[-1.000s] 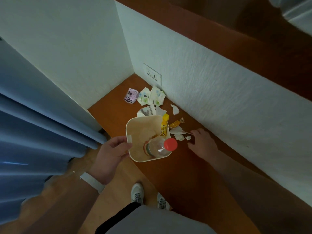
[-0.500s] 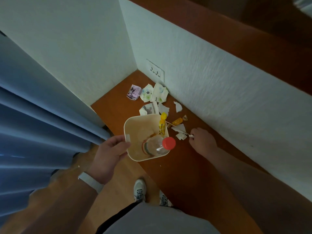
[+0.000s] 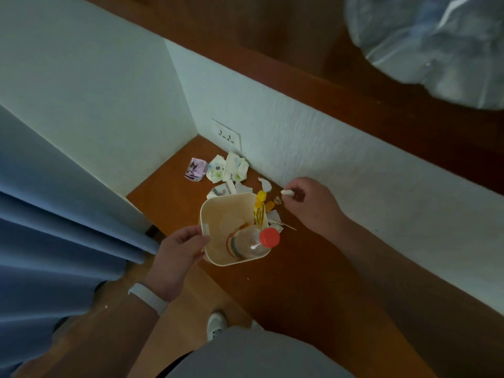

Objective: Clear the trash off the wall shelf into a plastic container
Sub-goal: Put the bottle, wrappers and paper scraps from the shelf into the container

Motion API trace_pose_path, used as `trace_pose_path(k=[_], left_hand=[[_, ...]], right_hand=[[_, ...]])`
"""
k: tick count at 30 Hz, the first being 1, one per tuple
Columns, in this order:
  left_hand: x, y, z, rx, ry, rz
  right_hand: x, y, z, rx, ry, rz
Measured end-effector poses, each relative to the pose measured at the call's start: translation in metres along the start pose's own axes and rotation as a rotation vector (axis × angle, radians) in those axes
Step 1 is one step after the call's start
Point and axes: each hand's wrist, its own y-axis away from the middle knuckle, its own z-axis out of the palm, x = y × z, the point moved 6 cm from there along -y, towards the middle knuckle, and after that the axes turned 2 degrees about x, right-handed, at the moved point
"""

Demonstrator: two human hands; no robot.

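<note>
The plastic container [image 3: 218,222], a cream tub with rounded corners, sits at the shelf's front edge, your left hand [image 3: 177,252] closed on its near-left rim, thumb over the lip. Inside it already: a clear bottle [image 3: 246,244] with a red cap [image 3: 269,237] leaning on the near-right corner, and a yellow sachet [image 3: 259,211] propped on the right wall, top sticking out over the rim. So the job looks partly done, maybe a third, judging by what's still out. Your right hand [image 3: 313,205] is up by the wall, fingers pinched on a small white scrap [image 3: 287,192], rest of the hand loosely curled; the scrap isn't in the tub yet. Left on the wall shelf [image 3: 300,282]: a purple cartoon wrapper [image 3: 195,169] back in the corner, two floral crumpled wrappers [image 3: 227,168] beside it near the socket [image 3: 226,134], a printed paper piece [image 3: 222,190] touching the tub's far rim, a torn white bit [image 3: 265,184] by the wall, a small orange item [image 3: 270,205] and a clear crinkled bit [image 3: 277,200] just right of the tub, more white scraps [image 3: 274,217] and a thin stick [image 3: 287,226] against its right side. The tub's inner walls look stained brownish; it's too dim to tell more. There's plenty of room left in it.
</note>
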Motion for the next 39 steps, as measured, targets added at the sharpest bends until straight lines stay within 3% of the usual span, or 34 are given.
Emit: trace_pose_path(k=[9, 15, 22, 30, 39], left_hand=[[0.016, -0.005, 0.006, -0.069, -0.001, 0.015], [0.020, -0.007, -0.002, -0.069, 0.025, 0.017], [0.014, -0.015, -0.026, -0.009, 0.054, 0.004], [0.004, -0.019, -0.042, 0.071, 0.077, -0.031], [0.002, -0.015, -0.058, 0.125, 0.078, -0.034]], right_hand=[[-0.076, 0.002, -0.013, -0.227, -0.048, -0.120], [-0.081, -0.007, 0.000, -0.214, 0.046, -0.220], [-0.029, -0.011, 0.022, -0.119, 0.122, -0.124], [0.061, 0.003, 0.098, -0.356, 0.407, 0.031], [0.084, 0.010, 0.137, -0.366, 0.556, 0.007]])
